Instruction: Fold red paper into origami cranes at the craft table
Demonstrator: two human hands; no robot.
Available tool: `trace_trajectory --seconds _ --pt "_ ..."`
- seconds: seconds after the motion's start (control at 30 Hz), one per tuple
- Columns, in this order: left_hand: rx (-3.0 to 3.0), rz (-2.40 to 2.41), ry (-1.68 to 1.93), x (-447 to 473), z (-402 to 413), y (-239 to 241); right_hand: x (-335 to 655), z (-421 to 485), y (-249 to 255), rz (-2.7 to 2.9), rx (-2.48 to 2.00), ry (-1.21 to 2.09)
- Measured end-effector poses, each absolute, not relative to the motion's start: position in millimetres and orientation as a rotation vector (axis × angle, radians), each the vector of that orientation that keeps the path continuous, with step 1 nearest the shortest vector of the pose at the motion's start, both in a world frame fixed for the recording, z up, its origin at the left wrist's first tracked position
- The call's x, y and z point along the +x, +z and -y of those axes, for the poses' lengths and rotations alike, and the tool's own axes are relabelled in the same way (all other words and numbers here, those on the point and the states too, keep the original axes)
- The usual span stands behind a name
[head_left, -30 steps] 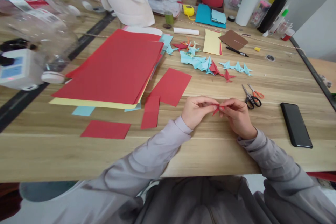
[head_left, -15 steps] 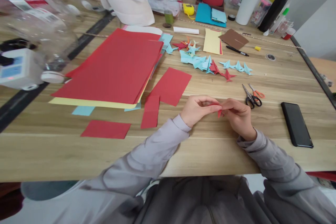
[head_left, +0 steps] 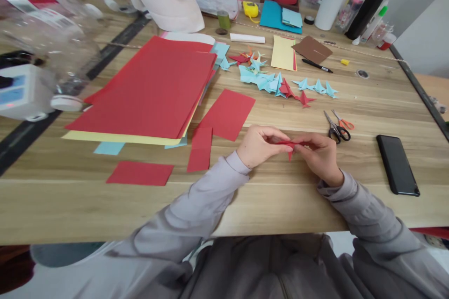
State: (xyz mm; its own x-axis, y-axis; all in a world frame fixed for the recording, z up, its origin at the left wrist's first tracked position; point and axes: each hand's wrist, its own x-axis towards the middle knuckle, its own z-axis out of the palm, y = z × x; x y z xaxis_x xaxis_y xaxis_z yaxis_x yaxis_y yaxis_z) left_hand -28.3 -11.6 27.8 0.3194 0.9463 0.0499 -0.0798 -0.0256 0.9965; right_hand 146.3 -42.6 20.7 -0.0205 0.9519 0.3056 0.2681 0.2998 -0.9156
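Observation:
Between my hands is a small folded piece of red paper (head_left: 290, 152), a pointed tip hanging down. My left hand (head_left: 261, 146) pinches it from the left with thumb and forefinger. From the right my right hand (head_left: 318, 155) grips it too, fingertips almost meeting the left ones; most of the fold is hidden by fingers. Beyond my hands lie folded red paper cranes (head_left: 304, 98) and blue paper cranes (head_left: 317, 87). Left of my hands are a red paper sheet (head_left: 231, 113), a narrow red strip (head_left: 199, 150) and a red rectangle (head_left: 140, 173).
A stack of large red sheets (head_left: 147, 93) covers the left-centre table. Black-handled scissors (head_left: 336, 130) and orange-handled scissors (head_left: 344, 120) lie beyond my right hand, a phone (head_left: 397, 164) to its right. Plastic bottles (head_left: 52, 23) crowd the far left. A pen (head_left: 316, 65) lies farther back.
The pointed red tip between my hands has shifted slightly left and shows a little longer below the fingers. Both hands keep hold, with the fingers slightly rearranged.

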Motion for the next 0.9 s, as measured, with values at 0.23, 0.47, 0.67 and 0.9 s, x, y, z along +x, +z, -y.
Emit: trace_trajectory --seconds 0.23,0.47,0.67,0.9 --pt "1.421 -0.953 0.997 -31.2 13.9 36.1 147.6 42.3 22.3 1.581 -1.157 0.772" --pt "1.438 -1.027 0.955 -33.4 13.3 37.0 151.4 42.5 21.3 1.613 -1.124 0.842" --pt "1.42 -1.055 0.959 -34.0 12.6 33.1 153.5 40.8 23.0 1.669 -1.047 1.005" --pt "1.431 -0.996 1.055 -32.5 12.1 28.3 150.2 37.5 23.2 1.679 -1.023 0.853"
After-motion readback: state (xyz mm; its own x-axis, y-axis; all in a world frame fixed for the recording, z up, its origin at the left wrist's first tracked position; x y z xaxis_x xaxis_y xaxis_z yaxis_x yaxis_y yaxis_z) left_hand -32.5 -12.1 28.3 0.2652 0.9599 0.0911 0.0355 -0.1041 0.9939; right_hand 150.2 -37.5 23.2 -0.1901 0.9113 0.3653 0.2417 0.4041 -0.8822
